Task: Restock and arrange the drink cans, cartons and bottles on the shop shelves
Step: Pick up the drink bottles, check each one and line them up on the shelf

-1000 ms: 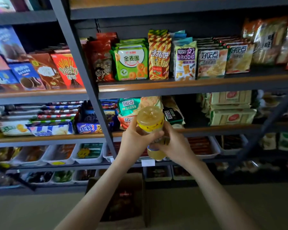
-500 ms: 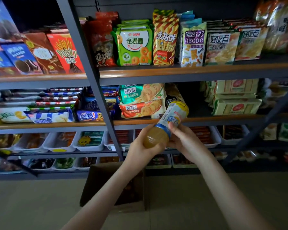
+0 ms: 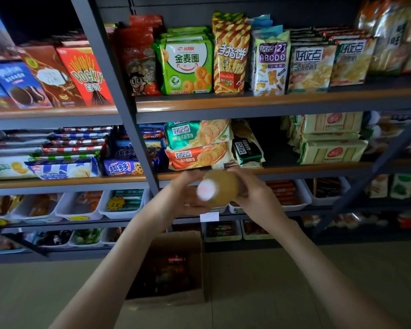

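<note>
A bottle of yellow-orange juice (image 3: 220,189) is held in front of the shelves at mid height, blurred, with its white cap end pointing toward me. My left hand (image 3: 179,194) grips it from the left and my right hand (image 3: 256,194) grips it from the right. Both hands sit just below the front edge of the second shelf (image 3: 294,170), which carries biscuit packs.
An open cardboard box (image 3: 176,269) with dark items inside stands on the floor below my hands. Snack packets fill the upper shelf (image 3: 247,104). White trays (image 3: 126,205) of small goods line the lower shelves. A grey upright post (image 3: 128,138) runs left of my hands.
The bottle has turned between my hands, from lying slanted with its far end up right to pointing its cap at me. The view has shifted slightly down the shelves.
</note>
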The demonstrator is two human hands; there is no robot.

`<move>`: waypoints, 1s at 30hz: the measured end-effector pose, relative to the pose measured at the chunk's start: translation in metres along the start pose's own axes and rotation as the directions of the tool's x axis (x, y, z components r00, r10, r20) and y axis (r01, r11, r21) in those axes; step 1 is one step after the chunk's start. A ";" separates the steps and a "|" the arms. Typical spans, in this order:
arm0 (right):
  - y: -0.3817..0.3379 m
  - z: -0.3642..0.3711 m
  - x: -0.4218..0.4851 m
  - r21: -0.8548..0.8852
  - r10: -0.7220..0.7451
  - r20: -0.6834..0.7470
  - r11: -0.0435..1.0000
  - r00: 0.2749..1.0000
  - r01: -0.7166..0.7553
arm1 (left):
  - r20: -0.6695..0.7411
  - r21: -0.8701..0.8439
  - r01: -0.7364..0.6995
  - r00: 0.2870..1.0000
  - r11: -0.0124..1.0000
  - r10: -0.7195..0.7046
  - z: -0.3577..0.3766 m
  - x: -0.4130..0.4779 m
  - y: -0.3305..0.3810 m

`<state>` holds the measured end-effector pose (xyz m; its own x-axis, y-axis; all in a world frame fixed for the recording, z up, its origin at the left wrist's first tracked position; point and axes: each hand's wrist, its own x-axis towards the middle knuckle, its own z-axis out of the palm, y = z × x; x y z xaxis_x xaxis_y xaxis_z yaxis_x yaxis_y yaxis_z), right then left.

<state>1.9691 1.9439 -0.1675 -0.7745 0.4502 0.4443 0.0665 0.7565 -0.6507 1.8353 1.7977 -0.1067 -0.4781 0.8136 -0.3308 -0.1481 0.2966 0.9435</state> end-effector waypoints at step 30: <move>-0.046 -0.060 0.046 0.945 0.531 0.306 -0.069 0.790 -0.320 | 0.039 0.743 -0.466 0.746 0.480 0.665 0.015 0.000 0.030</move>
<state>1.9679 1.9583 -0.0794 -0.7691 0.6123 -0.1833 -0.3512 -0.6444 -0.6793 1.8437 1.8135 -0.0785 -0.4214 0.8235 0.3798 0.7954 0.1344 0.5910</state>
